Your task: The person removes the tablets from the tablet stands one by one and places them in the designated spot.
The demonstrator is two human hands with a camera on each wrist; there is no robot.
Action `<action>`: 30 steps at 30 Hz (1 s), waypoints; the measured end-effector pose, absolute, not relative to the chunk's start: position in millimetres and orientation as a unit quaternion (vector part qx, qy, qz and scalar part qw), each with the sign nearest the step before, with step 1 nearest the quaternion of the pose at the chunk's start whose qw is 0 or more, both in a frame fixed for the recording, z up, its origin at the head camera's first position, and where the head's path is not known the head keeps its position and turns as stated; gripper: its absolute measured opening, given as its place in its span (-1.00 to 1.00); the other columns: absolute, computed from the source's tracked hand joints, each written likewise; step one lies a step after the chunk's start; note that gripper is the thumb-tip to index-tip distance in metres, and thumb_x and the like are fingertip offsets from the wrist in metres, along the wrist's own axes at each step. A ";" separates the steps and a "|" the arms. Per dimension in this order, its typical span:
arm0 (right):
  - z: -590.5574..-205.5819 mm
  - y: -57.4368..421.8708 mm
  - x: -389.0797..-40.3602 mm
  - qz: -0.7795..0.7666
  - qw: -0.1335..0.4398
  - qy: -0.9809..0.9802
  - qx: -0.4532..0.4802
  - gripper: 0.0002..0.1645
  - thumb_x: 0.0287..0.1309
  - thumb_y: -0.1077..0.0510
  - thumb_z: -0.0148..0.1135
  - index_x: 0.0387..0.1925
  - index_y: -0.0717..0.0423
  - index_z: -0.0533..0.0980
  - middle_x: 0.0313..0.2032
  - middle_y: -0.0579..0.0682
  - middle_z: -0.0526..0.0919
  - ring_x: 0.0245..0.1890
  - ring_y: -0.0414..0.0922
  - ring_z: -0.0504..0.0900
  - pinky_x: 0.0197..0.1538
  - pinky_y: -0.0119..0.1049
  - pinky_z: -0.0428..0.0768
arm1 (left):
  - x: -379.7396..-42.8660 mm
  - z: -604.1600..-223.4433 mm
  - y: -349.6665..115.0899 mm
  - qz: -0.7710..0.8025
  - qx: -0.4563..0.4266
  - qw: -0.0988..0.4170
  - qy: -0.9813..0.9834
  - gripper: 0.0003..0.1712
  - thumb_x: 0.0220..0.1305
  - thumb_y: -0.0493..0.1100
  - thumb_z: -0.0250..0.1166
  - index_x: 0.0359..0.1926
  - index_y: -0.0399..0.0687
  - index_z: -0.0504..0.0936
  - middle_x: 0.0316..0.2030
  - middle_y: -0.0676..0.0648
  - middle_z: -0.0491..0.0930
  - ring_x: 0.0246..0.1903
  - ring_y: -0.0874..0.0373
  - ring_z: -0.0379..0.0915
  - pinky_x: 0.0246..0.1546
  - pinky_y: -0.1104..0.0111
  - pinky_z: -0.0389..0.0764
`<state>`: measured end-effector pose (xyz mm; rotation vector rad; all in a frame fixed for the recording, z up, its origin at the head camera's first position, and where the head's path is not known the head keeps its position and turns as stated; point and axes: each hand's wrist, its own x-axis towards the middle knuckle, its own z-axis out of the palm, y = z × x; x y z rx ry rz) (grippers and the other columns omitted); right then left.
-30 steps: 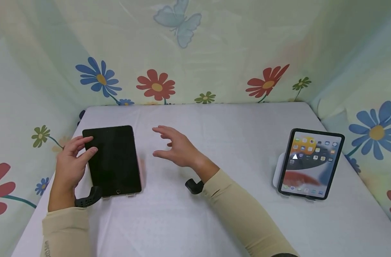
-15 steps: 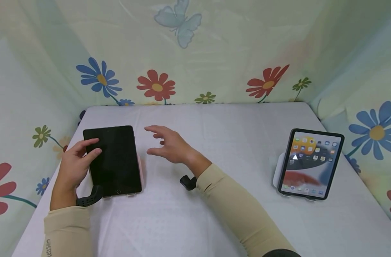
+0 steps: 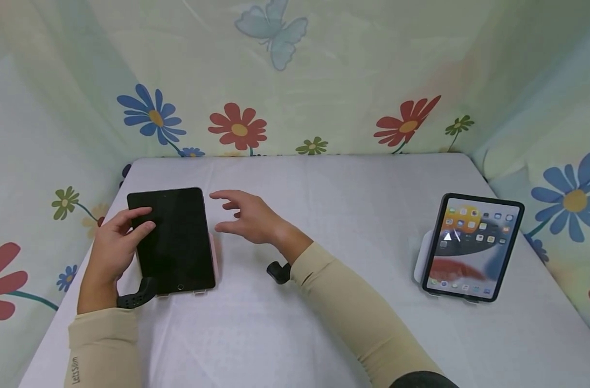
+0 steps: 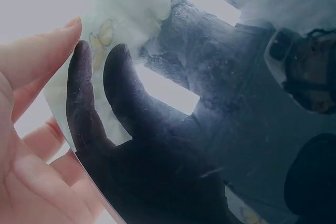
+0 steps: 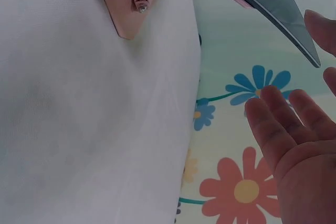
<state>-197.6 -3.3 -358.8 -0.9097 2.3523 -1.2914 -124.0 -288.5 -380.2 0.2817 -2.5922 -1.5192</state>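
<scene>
A tablet with a dark screen [image 3: 178, 242] leans on a pink stand [image 3: 214, 260] at the table's left. My left hand [image 3: 111, 245] is at its left edge, with the thumb and index finger extended over the screen's border. In the left wrist view, fingers of the left hand [image 4: 31, 177] lie along the edge of the tablet [image 4: 257, 140], some partly hidden behind it; the glossy screen mirrors the hand. My right hand [image 3: 251, 218] hovers just right of the tablet, thumb and fingers spread apart, holding nothing. The right wrist view shows the stand's pink base [image 5: 119, 6].
A second tablet [image 3: 474, 245], its screen lit with app icons, leans on a white stand [image 3: 423, 258] at the right. A white cloth covers the table [image 3: 324, 199]. Behind it hangs a flowered curtain [image 3: 343, 70]. Each wrist wears a black strap.
My right hand has moved left toward the dark tablet. My left hand shifted slightly right over the tablet's edge, then stayed nearly still. Both tablets stand where they were.
</scene>
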 end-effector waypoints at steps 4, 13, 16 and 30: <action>-357.1 -8.0 -197.2 -0.450 0.160 0.816 -0.325 -0.20 0.25 0.13 0.39 0.46 -0.05 0.29 0.41 -0.05 0.32 0.26 -0.12 0.47 0.25 -0.26 0.47 | -123.7 -379.1 -288.8 -0.495 0.096 0.063 -0.861 -0.45 0.46 -0.02 0.22 0.33 -0.21 0.46 0.41 -0.32 0.24 0.45 -0.28 -0.02 0.32 -0.21 0.18; -355.5 -18.2 -197.5 -0.443 0.162 0.814 -0.339 -0.21 0.26 0.13 0.38 0.47 -0.04 0.29 0.42 -0.05 0.32 0.24 -0.14 0.49 0.22 -0.37 0.47 | -124.0 -378.5 -288.8 -0.489 0.109 0.051 -0.864 -0.45 0.46 0.01 0.21 0.35 -0.14 0.46 0.41 -0.30 0.24 0.41 -0.30 0.06 0.29 -0.16 0.28; -355.3 -20.5 -196.9 -0.443 0.164 0.814 -0.340 -0.23 0.27 0.14 0.37 0.45 -0.02 0.31 0.42 -0.03 0.33 0.22 -0.13 0.51 0.22 -0.32 0.49 | -124.0 -378.7 -288.8 -0.490 0.109 0.051 -0.863 -0.46 0.46 0.01 0.22 0.34 -0.13 0.47 0.40 -0.30 0.25 0.39 -0.29 0.08 0.29 -0.15 0.29; -357.5 -30.4 -197.7 -0.441 0.158 0.813 -0.345 -0.25 0.27 0.16 0.37 0.44 0.02 0.31 0.40 0.00 0.35 0.18 -0.14 0.55 0.21 -0.31 0.50 | -124.5 -380.5 -290.2 -0.471 0.104 0.072 -0.873 -0.52 0.45 -0.03 0.24 0.28 -0.14 0.54 0.20 -0.11 0.40 0.07 0.08 0.21 0.00 0.45 0.46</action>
